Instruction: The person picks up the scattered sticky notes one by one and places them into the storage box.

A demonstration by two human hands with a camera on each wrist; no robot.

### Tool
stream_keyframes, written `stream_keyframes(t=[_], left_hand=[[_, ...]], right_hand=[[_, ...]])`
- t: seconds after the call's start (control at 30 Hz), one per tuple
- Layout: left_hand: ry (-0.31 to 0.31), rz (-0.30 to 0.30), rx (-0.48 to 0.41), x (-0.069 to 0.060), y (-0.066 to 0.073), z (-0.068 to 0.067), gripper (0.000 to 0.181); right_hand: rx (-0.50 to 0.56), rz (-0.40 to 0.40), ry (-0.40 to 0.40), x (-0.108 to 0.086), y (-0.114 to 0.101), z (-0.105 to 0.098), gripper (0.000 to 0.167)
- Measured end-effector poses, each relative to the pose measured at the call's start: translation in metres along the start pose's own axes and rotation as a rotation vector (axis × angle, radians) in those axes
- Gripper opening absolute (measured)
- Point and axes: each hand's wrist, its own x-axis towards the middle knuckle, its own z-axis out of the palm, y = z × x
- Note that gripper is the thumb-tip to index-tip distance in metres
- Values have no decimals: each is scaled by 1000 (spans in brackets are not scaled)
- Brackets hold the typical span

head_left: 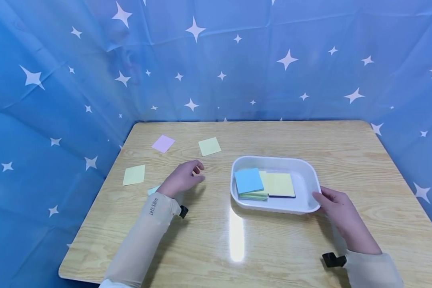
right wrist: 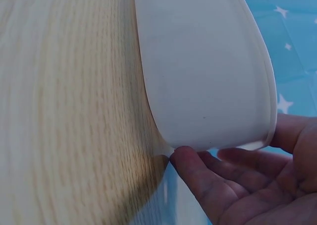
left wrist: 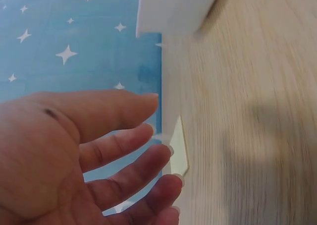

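Observation:
A white plastic tub [head_left: 305,188] stands on the table and holds blue sticky notes [head_left: 249,181], yellow sticky notes [head_left: 281,184] and green ones [head_left: 253,196]. My right hand [head_left: 338,206] grips its right end. In the right wrist view, the thumb is at the tub's rim [right wrist: 271,101] and a fingertip touches low on the outer wall. To the left of the tub, my left hand [head_left: 183,177] hovers with loosely bent fingers, holding nothing. Beyond its fingers lies a pale yellow note [head_left: 209,146]. A light blue note [head_left: 153,191] is partly hidden behind the left wrist.
A purple note [head_left: 163,143] lies near the table's back left corner. Another pale note [head_left: 134,175] sits by the left edge. The wooden table [head_left: 273,248] meets a blue star-patterned curtain [head_left: 237,80] at the back and sides.

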Motion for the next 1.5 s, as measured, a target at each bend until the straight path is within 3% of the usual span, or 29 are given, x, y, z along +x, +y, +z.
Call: stream_keyframes(t=[0.23, 0.47, 0.7, 0.83, 1.0, 1.3, 1.5], left_hand=[[-6, -59, 39, -8, -13, -13, 39], [-29, -133, 26, -18, -37, -20, 41], [-43, -121, 49, -26, -53, -29, 47], [-43, -159, 94, -32, -60, -34, 56], [-43, -233, 165, -38, -70, -33, 59], [-22, -266, 158, -38, -86, -27, 53], [-8, -332, 124, -36, -89, -26, 52]], right_hand=[[28, 3, -2, 1, 1, 1, 61], [16, 15, -5, 0, 1, 0, 64], [14, 9, -2, 0, 0, -2, 65], [15, 2, -1, -1, -1, -2, 64], [13, 9, -5, -1, 0, -1, 63], [-7, 20, 0, 0, 0, -1, 62], [-15, 17, 4, -1, -1, -1, 63]])
